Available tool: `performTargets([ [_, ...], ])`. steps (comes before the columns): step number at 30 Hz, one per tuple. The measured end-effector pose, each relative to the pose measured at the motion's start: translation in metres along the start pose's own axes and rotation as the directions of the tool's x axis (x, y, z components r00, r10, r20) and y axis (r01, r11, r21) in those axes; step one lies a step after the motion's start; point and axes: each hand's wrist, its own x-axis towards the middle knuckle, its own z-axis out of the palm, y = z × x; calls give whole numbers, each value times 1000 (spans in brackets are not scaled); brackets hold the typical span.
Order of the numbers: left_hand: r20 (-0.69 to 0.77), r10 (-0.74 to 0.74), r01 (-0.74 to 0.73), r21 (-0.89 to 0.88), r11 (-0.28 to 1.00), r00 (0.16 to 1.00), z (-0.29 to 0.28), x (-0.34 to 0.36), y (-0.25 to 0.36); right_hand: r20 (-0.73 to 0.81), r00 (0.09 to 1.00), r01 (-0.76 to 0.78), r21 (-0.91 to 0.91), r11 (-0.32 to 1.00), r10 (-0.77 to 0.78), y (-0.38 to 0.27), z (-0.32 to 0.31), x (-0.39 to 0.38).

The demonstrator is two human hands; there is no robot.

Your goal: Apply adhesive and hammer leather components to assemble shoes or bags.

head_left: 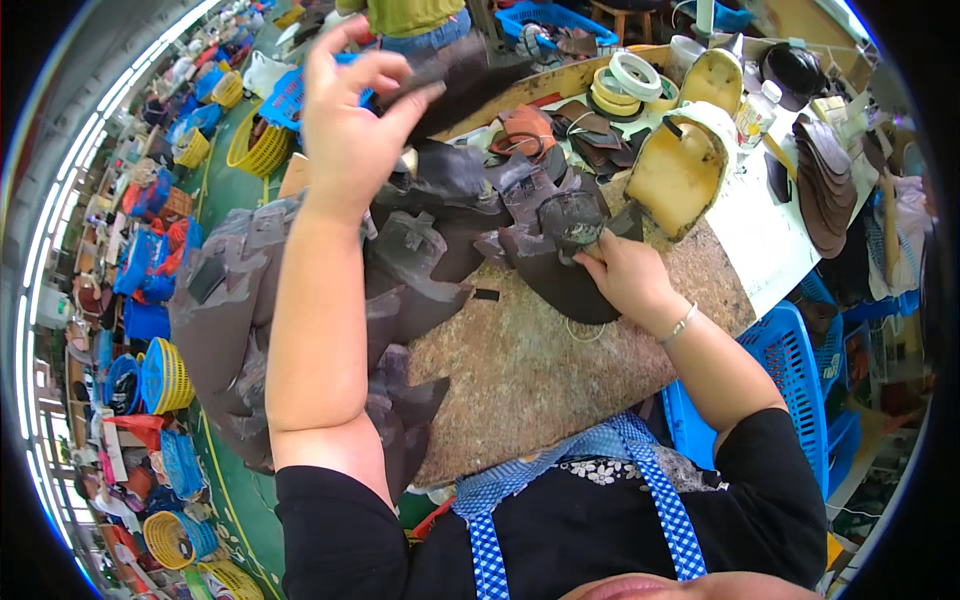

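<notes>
My left hand (350,130) is raised over the far left of the worktable (540,370). Its thumb and fingers grip a dark leather piece (455,85), blurred by motion. Lower down and to the right, my right hand (632,280) pinches a dark-stained rounded thing (572,218) with a pale part at my fingertips; its exact kind does not show. That hand rests at the edge of a dark brown leather piece (560,285) lying on the board. Overlapping brown leather pieces (235,330) with grey-smeared edges heap up around and under my left forearm.
Cream containers (680,175) with stained rims stand at the back right, near rolls of tape (635,75) and a clear bottle (758,115). Stacked brown pieces (825,190) lie farther right. A blue basket (785,360) sits beside my right elbow. Someone in a green top (415,15) is beyond the table.
</notes>
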Motion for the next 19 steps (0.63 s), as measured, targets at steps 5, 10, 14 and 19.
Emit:
performTargets([
  [5, -208, -150, 75, -328, 942, 967, -92, 23, 80, -53, 999, -5, 0, 1000, 5, 0, 0, 6],
  [10, 258, -470, 488, -732, 475, 844, -138, -25, 127, -100, 984, -103, 359, 928, 148, -22, -26, -18],
  [14, 819, -486, 882, -436, -179, 307, -84, -144, 167, 464, 885, -445, 829, 339, 28, -47, -37, -56],
  [19, 876, -462, 918, -287, -273, 137, -52, -273, 192, 609, 769, -378, 678, 630, -194, -53, -17, -121],
])
